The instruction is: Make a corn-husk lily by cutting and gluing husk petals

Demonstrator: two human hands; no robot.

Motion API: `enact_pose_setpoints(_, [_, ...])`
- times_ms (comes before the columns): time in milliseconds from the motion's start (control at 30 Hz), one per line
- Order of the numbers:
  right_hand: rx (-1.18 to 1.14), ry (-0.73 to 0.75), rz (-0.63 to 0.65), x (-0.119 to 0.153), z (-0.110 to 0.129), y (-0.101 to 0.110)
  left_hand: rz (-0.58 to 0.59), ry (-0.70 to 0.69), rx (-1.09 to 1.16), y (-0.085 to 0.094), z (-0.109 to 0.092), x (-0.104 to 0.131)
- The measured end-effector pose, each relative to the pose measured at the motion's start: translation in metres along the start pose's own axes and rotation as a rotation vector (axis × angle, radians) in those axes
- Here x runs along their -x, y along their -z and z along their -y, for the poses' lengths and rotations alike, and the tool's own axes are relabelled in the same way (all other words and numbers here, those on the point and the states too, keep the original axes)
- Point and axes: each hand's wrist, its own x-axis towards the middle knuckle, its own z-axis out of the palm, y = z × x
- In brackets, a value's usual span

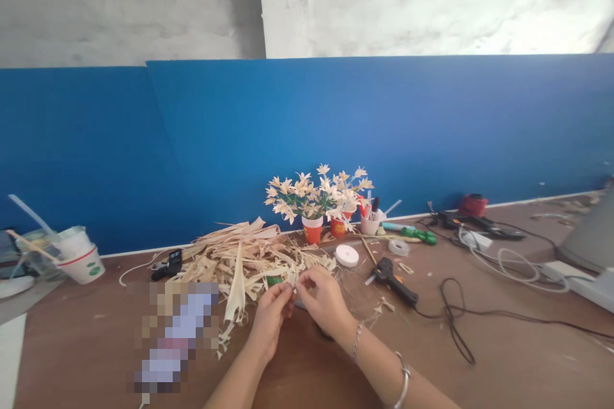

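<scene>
My left hand and my right hand meet at the near edge of a heap of dried husk strips. Fingers on both are closed in a pinch, almost touching each other. A tiny pale bit shows between the fingertips, too small to name. Just behind the hands, a green item peeks out of the husks. Beyond stand paper cups, one of them a red cup, holding pale handmade flowers on green stems.
Right of the hands lie a black glue gun with its cord, a white tape roll and a clear tape roll. White cups stand at far left. A blurred-out object lies left. A blue partition closes the back.
</scene>
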Motion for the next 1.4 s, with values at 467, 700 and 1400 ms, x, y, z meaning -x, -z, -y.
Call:
enact_pose_setpoints(467, [-0.003,0.154,0.021,0.001,0.003,0.004,-0.083,-0.259,-0.343,0.000,-0.002,0.000])
enact_pose_setpoints(700, [-0.220,-0.121,0.008,-0.004,0.008,0.009,-0.113,-0.335,-0.413,0.005,0.001,0.000])
enact_pose_setpoints(1400, [-0.651,-0.255,0.178,-0.005,0.004,0.003,0.020,-0.465,-0.483,0.013,0.005,0.000])
